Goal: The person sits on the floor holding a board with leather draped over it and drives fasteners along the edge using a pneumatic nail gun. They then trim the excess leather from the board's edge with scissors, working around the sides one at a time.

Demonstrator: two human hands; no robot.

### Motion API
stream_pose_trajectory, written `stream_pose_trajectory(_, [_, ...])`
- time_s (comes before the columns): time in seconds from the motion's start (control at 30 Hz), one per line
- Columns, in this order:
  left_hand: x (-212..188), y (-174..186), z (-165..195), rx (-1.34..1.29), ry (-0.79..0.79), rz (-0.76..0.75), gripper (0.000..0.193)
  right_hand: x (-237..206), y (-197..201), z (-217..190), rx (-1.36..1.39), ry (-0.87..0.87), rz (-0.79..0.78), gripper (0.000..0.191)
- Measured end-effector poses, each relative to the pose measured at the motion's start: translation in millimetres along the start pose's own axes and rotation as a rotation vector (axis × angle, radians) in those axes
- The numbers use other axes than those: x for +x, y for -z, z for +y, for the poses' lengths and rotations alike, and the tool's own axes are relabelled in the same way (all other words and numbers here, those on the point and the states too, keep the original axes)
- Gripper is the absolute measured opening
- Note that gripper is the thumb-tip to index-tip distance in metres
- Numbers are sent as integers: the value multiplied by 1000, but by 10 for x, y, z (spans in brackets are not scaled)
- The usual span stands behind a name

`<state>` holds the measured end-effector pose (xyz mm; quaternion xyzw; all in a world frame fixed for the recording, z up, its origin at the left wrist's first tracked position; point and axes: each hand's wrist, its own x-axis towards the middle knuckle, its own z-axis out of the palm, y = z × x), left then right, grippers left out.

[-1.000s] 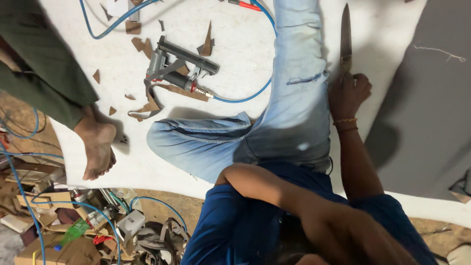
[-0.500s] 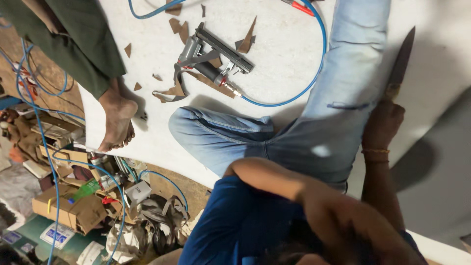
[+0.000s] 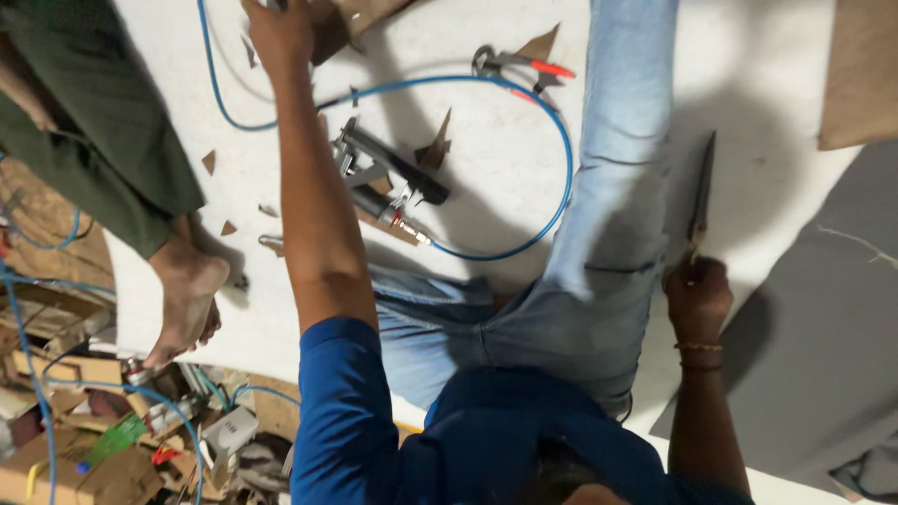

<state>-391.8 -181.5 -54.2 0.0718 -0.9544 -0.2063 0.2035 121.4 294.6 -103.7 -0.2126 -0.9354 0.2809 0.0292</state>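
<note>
Since the earlier frame the left hand (image 3: 278,33) has reached far forward, gripping cardboard (image 3: 351,21); the right hand (image 3: 697,295) grips a knife (image 3: 702,192) pointing away.

Bright overhead light is washing the white sheet (image 3: 505,196) nearly to glare and throwing soft-edged shadows beside limbs and tools, while the lower clutter is sitting dimmer and slightly blurred.

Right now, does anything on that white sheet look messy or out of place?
Yes. Brown scraps lie scattered on the white sheet around the pneumatic tool; its blue hose loops loosely past the pliers. The right hand holds a long blade beside the leg.
</note>
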Motion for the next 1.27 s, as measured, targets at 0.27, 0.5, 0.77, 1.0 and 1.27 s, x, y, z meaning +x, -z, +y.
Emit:
stream_pose_trajectory(0.27, [-147,88,149,-963,793,-489,43,110,-31,51,-295,-129,-313,37])
stream_pose_trajectory(0.5, [-513,1383,145,-1114,568,-426,39,-133,358,-128,137,-332,-27,31])
stream_pose_trajectory(0.77, [-2908,2865,128,-847,480,-583,39,-280,1087,-435,363,-121,83,32])
stream_pose_trajectory(1.0, [-4284,2875,307,-634,860,-989,40,-596,1393,-790,262,-3,-194,28])
stream_pose_trajectory(1.27, [-3779,3168,742,-35,-203,-633,48,-560,1561,-1008,-44,265,-443,39])
